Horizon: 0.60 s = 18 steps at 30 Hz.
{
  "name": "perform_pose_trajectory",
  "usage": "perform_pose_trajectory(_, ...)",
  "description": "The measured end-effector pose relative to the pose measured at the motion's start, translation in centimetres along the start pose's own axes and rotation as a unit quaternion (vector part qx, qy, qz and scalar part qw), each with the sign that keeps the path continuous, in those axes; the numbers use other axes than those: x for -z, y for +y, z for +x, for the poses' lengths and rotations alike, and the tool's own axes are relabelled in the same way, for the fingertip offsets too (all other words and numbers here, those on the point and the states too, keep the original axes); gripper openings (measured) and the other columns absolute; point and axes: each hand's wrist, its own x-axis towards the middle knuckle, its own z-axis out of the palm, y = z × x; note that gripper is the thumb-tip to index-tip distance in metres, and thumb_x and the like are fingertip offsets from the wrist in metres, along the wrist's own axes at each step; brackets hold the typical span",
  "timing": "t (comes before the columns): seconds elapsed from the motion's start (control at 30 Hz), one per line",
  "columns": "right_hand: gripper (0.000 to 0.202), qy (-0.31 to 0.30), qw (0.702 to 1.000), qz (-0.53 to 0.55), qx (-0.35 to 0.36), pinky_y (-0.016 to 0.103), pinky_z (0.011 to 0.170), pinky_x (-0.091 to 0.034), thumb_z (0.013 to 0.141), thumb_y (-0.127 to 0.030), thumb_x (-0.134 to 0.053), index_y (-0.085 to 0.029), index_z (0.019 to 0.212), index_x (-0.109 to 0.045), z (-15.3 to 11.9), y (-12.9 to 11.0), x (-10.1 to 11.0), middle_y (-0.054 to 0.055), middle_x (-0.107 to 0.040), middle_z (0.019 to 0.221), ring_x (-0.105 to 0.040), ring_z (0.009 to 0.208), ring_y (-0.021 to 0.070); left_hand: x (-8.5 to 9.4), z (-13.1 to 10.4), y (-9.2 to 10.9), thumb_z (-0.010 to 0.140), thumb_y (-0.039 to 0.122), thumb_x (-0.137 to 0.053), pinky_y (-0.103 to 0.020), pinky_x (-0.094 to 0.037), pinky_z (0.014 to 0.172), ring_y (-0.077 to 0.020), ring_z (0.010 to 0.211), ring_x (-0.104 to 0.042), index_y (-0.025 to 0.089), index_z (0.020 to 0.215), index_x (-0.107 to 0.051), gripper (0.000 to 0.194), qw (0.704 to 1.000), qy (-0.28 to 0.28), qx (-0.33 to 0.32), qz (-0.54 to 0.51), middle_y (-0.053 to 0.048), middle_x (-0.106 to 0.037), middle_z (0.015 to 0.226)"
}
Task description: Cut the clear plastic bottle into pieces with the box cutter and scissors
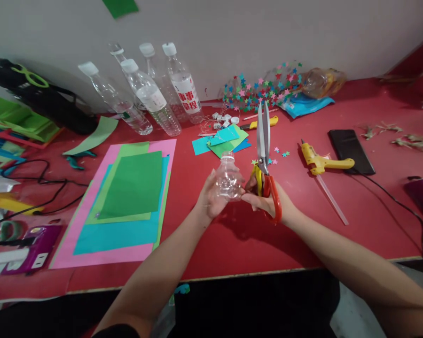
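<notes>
A clear plastic bottle top [228,180], cut short below its shoulder, is held upright in my left hand [211,199] over the front of the red table. My right hand [261,199] grips scissors [263,141] with red and yellow handles, their blades pointing up and nearly closed. The fingertips of my right hand are close to the bottle piece; I cannot tell whether they touch it. Coloured paper pieces [223,136] and small star cutouts [285,154] lie just beyond my hands.
Stacked coloured sheets [130,188] lie to the left. Several plastic bottles [185,89] stand against the wall. A yellow glue gun [320,162] and a black phone [351,151] with a cable are on the right. A yellow cutter [268,123] lies behind the scissors.
</notes>
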Motion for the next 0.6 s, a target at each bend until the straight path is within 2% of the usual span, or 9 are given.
perform_pose_trajectory(0.13,0.050,0.019,0.999,-0.004,0.026,0.027,0.056,-0.043,0.062,-0.038,-0.089,-0.024,0.081,-0.045,0.2,0.6,0.3,-0.006,-0.055,0.070,-0.050,0.059,0.0105,-0.2,-0.2,0.1,0.068,0.074,-0.068,-0.050,-0.055,0.094,-0.0352,0.111,-0.068,0.019,0.113,-0.064,0.071,1.000,0.000,-0.010,0.017,-0.012,-0.074,0.103)
perform_pose_trajectory(0.3,0.047,0.054,0.996,-0.062,0.037,0.030,0.063,-0.043,0.065,-0.035,-0.084,-0.026,0.082,-0.042,0.5,1.3,0.7,-0.007,-0.049,0.071,-0.048,0.064,0.0130,-0.1,-0.3,0.8,0.071,0.059,-0.072,-0.051,-0.051,0.102,-0.0360,0.125,-0.061,0.020,0.125,-0.060,0.068,0.999,-0.033,-0.007,0.021,-0.012,-0.070,0.121)
perform_pose_trajectory(0.37,0.046,0.053,0.994,-0.090,0.031,0.030,0.063,-0.043,0.066,-0.035,-0.082,-0.026,0.082,-0.041,0.4,1.4,0.5,-0.007,-0.048,0.071,-0.047,0.064,0.0131,-0.1,-0.2,0.6,0.074,0.059,-0.069,-0.051,-0.052,0.101,-0.0351,0.121,-0.064,0.019,0.123,-0.062,0.063,1.000,-0.025,0.004,0.010,-0.013,-0.073,0.116)
perform_pose_trajectory(0.47,0.044,0.038,0.993,-0.106,0.031,0.028,0.061,-0.041,0.066,-0.035,-0.081,-0.025,0.081,-0.041,0.2,1.4,0.1,-0.007,-0.049,0.072,-0.045,0.063,0.0119,0.2,0.2,0.0,0.078,0.067,-0.063,-0.046,-0.056,0.094,-0.0318,0.108,-0.069,0.018,0.114,-0.066,0.061,1.000,-0.013,0.014,-0.010,-0.012,-0.075,0.105)
perform_pose_trajectory(0.6,0.041,0.051,0.994,-0.089,0.031,0.025,0.055,-0.038,0.068,-0.036,-0.081,-0.024,0.079,-0.043,0.2,1.3,0.2,-0.008,-0.048,0.070,-0.043,0.059,0.0101,0.5,0.4,0.1,0.077,0.076,-0.059,-0.033,-0.059,0.074,-0.0211,0.080,-0.072,0.017,0.105,-0.068,0.067,0.999,-0.016,0.021,-0.026,-0.009,-0.075,0.092)
